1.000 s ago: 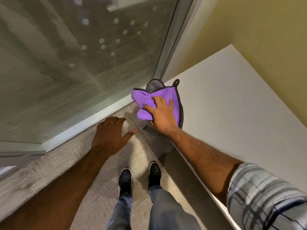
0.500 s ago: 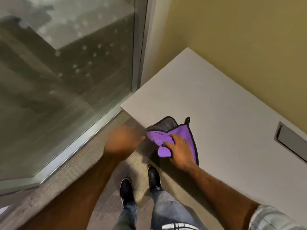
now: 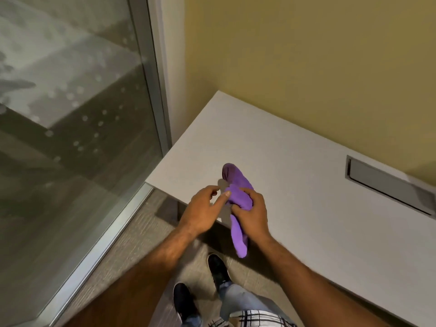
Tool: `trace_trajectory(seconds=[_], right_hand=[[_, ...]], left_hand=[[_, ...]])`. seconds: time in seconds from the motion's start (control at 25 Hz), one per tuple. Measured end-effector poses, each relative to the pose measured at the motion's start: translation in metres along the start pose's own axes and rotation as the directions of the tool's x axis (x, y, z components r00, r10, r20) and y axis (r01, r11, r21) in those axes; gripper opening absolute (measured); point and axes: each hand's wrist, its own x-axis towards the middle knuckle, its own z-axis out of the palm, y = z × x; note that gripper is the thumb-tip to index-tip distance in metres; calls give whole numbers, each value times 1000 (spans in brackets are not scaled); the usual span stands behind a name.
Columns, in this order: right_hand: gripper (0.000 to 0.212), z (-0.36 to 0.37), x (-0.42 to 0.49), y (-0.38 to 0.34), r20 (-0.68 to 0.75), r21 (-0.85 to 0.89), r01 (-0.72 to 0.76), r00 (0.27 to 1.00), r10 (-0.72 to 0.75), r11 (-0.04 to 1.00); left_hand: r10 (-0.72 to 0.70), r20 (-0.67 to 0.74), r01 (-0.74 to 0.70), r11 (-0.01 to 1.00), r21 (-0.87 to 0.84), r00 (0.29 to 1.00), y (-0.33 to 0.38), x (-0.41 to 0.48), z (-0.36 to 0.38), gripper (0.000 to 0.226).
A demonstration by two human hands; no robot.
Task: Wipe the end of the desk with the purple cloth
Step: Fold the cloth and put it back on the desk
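A bunched, soft purple cloth (image 3: 238, 197) is gripped in the right hand (image 3: 251, 212) above the near corner of a smooth pale grey desk (image 3: 295, 185), one end dangling past the edge. The left hand (image 3: 203, 208), fingers loosely spread, touches it. A recessed grey cable tray (image 3: 387, 185) sits beside the yellow wall (image 3: 306, 55); frosted glass panel (image 3: 70, 102) stands left.

Your right hand (image 3: 251, 212) holds the cloth (image 3: 237, 204) up over the near edge of the desk (image 3: 295, 185), and your left hand (image 3: 203, 208) is just left of it. A glass wall (image 3: 70, 114) stands left of the desk. Your shoes (image 3: 219, 271) are on the floor below.
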Motion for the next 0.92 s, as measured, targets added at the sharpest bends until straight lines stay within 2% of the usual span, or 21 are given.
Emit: trace_trajectory(seconds=[0.08, 0.16, 0.24, 0.4, 0.48, 0.56, 0.64, 0.76, 0.84, 0.92], right_hand=[[41, -2, -3, -12, -59, 105, -42, 997, 49, 994], [35, -3, -5, -23, -95, 209, -89, 989, 110, 974], [40, -6, -5, -31, -56, 286, -116, 989, 137, 951], [65, -26, 0, -34, 25, 347, -81, 997, 77, 934], [65, -36, 4, -33, -7, 270, -93, 995, 98, 958], [75, -48, 9, -27, -89, 104, -98, 990, 107, 990], [91, -65, 14, -21, -174, -30, -68, 983, 62, 997], [110, -90, 20, -19, -214, -152, 5, 976, -38, 988], [102, -106, 24, -20, -209, -277, 92, 966, -153, 957], [71, -122, 29, -23, -206, -393, 164, 943, -261, 905]], left_hand=[[48, 20, -46, 996, -82, 999, 25, 4, 3, 69], [75, 16, -73, 993, -92, 997, 45, 9, 6, 56], [95, -21, -97, 992, -80, 995, 63, 13, 4, 53], [266, -57, -261, 962, 81, 962, 93, 22, -11, 38], [371, -3, -361, 903, 232, 929, 109, 27, -23, 33], [470, 114, -476, 796, 374, 875, 128, 34, -34, 33], [533, 249, -585, 682, 439, 809, 149, 38, -44, 30], [617, 375, -716, 515, 471, 691, 178, 40, -55, 27], [672, 407, -773, 426, 470, 619, 193, 43, -60, 27], [714, 409, -803, 372, 466, 568, 202, 47, -59, 27]])
